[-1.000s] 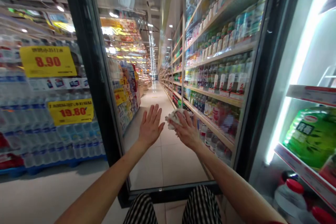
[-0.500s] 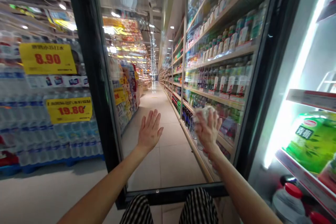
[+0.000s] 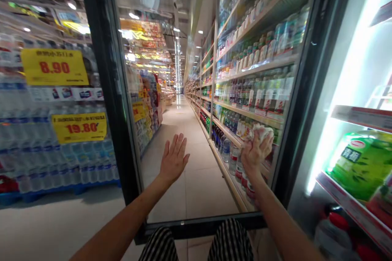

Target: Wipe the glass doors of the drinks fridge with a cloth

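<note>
In front of me stands a glass door (image 3: pixel 196 179) in a black frame, swung out from a lit cooler. My left hand (image 3: pixel 174 158) lies flat near the middle of the glass, fingers stretched out and holding nothing. To the right, my right hand (image 3: pixel 253 155) presses a crumpled white cloth (image 3: pixel 262 133) against the pane. Part of the cloth is hidden under the fingers. Through the glass, shelves with rows of bottles (image 3: pixel 269 94) show behind the right hand.
Stacked water bottles (image 3: pixel 61 175) with yellow price signs (image 3: pixel 55 67) stand left of the door. On the right, the open cooler holds a green package (image 3: pixel 361 163) on a shelf and red-capped bottles (image 3: pixel 335 228) below. My knees (image 3: pixel 231 240) are close to the door's bottom frame.
My right hand has slid to the right across the glass with the cloth. The left hand has stayed almost in place, slightly lower.
</note>
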`<action>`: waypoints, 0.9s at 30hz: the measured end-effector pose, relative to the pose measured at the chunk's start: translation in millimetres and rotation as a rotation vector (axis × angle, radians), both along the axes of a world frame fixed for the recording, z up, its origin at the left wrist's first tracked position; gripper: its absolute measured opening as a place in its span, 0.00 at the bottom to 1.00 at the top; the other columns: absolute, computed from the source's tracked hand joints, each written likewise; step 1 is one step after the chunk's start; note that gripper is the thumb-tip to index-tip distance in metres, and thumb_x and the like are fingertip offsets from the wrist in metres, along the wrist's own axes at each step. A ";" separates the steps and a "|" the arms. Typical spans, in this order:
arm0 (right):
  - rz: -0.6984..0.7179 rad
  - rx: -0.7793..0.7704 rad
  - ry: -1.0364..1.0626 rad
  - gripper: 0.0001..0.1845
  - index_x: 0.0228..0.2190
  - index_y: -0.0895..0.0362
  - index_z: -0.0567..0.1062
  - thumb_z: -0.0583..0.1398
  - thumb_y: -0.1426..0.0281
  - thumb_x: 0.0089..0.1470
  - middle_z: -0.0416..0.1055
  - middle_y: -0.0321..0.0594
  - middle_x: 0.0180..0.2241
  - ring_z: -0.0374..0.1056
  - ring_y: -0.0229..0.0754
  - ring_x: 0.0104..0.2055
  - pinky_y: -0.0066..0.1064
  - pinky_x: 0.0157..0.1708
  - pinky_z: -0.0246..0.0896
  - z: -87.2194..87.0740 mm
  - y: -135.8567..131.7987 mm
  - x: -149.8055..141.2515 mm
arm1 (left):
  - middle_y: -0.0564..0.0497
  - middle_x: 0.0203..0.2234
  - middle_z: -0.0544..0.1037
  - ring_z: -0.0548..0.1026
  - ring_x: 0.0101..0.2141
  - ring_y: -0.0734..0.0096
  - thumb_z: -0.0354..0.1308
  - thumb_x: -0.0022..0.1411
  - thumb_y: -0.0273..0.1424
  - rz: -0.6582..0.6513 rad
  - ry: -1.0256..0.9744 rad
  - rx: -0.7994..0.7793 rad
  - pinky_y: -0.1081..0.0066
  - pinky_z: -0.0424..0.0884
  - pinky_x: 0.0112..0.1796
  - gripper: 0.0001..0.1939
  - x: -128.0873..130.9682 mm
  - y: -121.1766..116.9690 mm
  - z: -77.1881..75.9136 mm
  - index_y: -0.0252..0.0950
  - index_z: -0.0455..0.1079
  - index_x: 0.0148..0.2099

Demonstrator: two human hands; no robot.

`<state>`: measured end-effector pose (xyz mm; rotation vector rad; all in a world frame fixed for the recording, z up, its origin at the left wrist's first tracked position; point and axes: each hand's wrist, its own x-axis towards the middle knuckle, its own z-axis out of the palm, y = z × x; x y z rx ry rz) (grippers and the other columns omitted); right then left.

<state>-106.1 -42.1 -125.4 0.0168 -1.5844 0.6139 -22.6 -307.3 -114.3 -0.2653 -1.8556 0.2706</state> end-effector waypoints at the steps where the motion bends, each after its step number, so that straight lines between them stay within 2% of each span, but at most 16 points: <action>1: 0.024 0.082 -0.002 0.27 0.56 0.50 0.59 0.51 0.68 0.55 0.36 0.46 0.64 0.36 0.59 0.64 0.59 0.54 0.43 -3.6 -5.1 3.1 | 0.41 0.58 0.58 0.45 0.62 0.62 0.47 0.62 0.33 -0.001 0.005 0.003 0.56 0.45 0.59 0.30 -0.2 0.2 -0.4 0.31 0.45 0.64; 4: 0.151 0.553 -0.020 0.27 0.53 0.41 0.62 0.56 0.69 0.51 0.44 0.38 0.63 0.38 0.56 0.64 0.54 0.57 0.42 -14.9 -19.0 13.3 | 0.40 0.58 0.58 0.45 0.62 0.61 0.49 0.62 0.33 -0.003 0.021 -0.010 0.56 0.46 0.59 0.30 -1.5 -0.2 -0.4 0.30 0.46 0.63; 5: 0.173 0.659 -0.026 0.27 0.52 0.39 0.63 0.57 0.69 0.51 0.46 0.36 0.62 0.39 0.55 0.64 0.54 0.57 0.41 -15.5 -18.7 13.8 | 0.40 0.58 0.59 0.45 0.62 0.62 0.49 0.62 0.32 -0.002 0.022 -0.015 0.56 0.46 0.59 0.30 -1.9 -0.5 -0.3 0.30 0.47 0.63; 6: 0.168 0.678 -0.024 0.27 0.52 0.38 0.63 0.57 0.69 0.51 0.47 0.36 0.62 0.41 0.55 0.63 0.55 0.57 0.41 -13.8 -15.5 12.4 | 0.40 0.58 0.59 0.44 0.62 0.62 0.49 0.62 0.32 0.001 0.024 -0.019 0.56 0.46 0.59 0.30 -2.1 -0.7 -0.3 0.30 0.47 0.63; 7: 0.134 0.604 -0.016 0.27 0.53 0.39 0.62 0.56 0.69 0.51 0.46 0.37 0.62 0.41 0.55 0.63 0.56 0.56 0.41 -10.0 -10.3 9.3 | 0.40 0.58 0.59 0.44 0.62 0.61 0.49 0.62 0.32 0.006 0.023 -0.024 0.56 0.46 0.59 0.29 -2.1 -0.8 -0.4 0.30 0.47 0.63; 10: -0.010 0.151 0.027 0.27 0.56 0.48 0.59 0.52 0.68 0.54 0.40 0.46 0.63 0.40 0.60 0.63 0.60 0.54 0.43 2.8 2.0 -0.2 | 0.40 0.58 0.58 0.45 0.62 0.61 0.48 0.62 0.33 0.014 0.017 -0.021 0.56 0.46 0.59 0.29 -1.9 -0.5 -0.9 0.30 0.47 0.63; 11: -0.019 0.087 0.038 0.27 0.56 0.50 0.58 0.52 0.68 0.54 0.38 0.47 0.64 0.39 0.61 0.63 0.60 0.53 0.43 3.9 1.0 -0.4 | 0.40 0.58 0.58 0.45 0.62 0.61 0.48 0.62 0.33 0.018 0.016 -0.018 0.56 0.46 0.59 0.29 -1.9 -0.4 -1.1 0.30 0.47 0.63; 12: 0.001 0.114 0.039 0.27 0.56 0.50 0.59 0.52 0.68 0.54 0.37 0.46 0.64 0.38 0.61 0.63 0.60 0.54 0.44 2.6 -2.6 1.5 | 0.40 0.58 0.58 0.45 0.62 0.61 0.48 0.62 0.33 0.020 0.016 -0.017 0.56 0.45 0.59 0.29 -1.9 -0.4 -1.2 0.30 0.47 0.63; 16: 0.221 0.750 0.018 0.29 0.54 0.40 0.61 0.57 0.70 0.50 0.46 0.34 0.62 0.39 0.53 0.64 0.52 0.59 0.41 -8.2 -22.1 14.9 | 0.39 0.58 0.58 0.44 0.62 0.62 0.49 0.62 0.33 0.003 0.026 -0.033 0.57 0.44 0.59 0.31 -2.3 -2.5 -1.0 0.29 0.46 0.63; 17: 0.249 0.834 0.020 0.30 0.53 0.38 0.61 0.57 0.70 0.49 0.48 0.32 0.62 0.41 0.51 0.64 0.51 0.59 0.40 -6.3 -22.7 15.4 | 0.39 0.58 0.58 0.44 0.62 0.62 0.49 0.62 0.33 -0.006 0.020 -0.035 0.57 0.44 0.59 0.31 -2.4 -3.2 -1.1 0.30 0.46 0.63; 18: 0.246 0.817 0.033 0.29 0.53 0.37 0.61 0.57 0.70 0.50 0.48 0.32 0.62 0.41 0.51 0.64 0.52 0.59 0.39 -1.6 -21.3 14.1 | 0.39 0.58 0.58 0.44 0.62 0.61 0.49 0.62 0.33 -0.015 0.010 -0.033 0.56 0.45 0.59 0.31 -2.6 -3.8 -1.3 0.30 0.46 0.63; 19: 0.213 0.704 0.051 0.28 0.53 0.39 0.61 0.56 0.69 0.51 0.47 0.34 0.62 0.41 0.52 0.64 0.54 0.58 0.39 5.1 -18.7 11.3 | 0.39 0.58 0.57 0.45 0.62 0.61 0.49 0.62 0.33 -0.023 -0.001 -0.029 0.56 0.45 0.59 0.31 -2.7 -4.3 -1.5 0.30 0.45 0.64; 22: 0.085 0.255 0.108 0.26 0.55 0.47 0.61 0.53 0.67 0.53 0.40 0.42 0.64 0.37 0.59 0.64 0.59 0.55 0.42 22.8 -14.6 3.2 | 0.40 0.59 0.56 0.45 0.62 0.61 0.49 0.62 0.32 -0.035 -0.023 -0.016 0.55 0.45 0.59 0.31 -2.6 -5.2 -2.1 0.31 0.43 0.64; 23: 0.086 0.243 0.116 0.27 0.55 0.48 0.60 0.53 0.67 0.53 0.39 0.43 0.64 0.36 0.60 0.64 0.59 0.55 0.43 24.4 -16.8 2.9 | 0.40 0.59 0.56 0.45 0.62 0.61 0.49 0.62 0.32 -0.033 -0.023 -0.017 0.55 0.45 0.59 0.32 -2.3 -5.5 -2.0 0.31 0.42 0.64; 24: 0.122 0.344 0.116 0.27 0.56 0.47 0.60 0.54 0.68 0.53 0.40 0.42 0.64 0.37 0.59 0.64 0.57 0.56 0.43 23.8 -20.5 4.2 | 0.40 0.59 0.56 0.45 0.62 0.61 0.49 0.62 0.33 -0.028 -0.021 -0.021 0.55 0.46 0.59 0.32 -1.9 -6.0 -1.8 0.31 0.42 0.64; 27: 0.277 0.889 0.126 0.31 0.55 0.39 0.59 0.57 0.69 0.50 0.49 0.34 0.62 0.41 0.50 0.64 0.48 0.59 0.41 20.9 -33.5 10.4 | 0.40 0.59 0.57 0.45 0.62 0.61 0.48 0.62 0.33 -0.017 -0.017 -0.056 0.56 0.46 0.58 0.32 0.0 -8.5 -0.1 0.31 0.42 0.64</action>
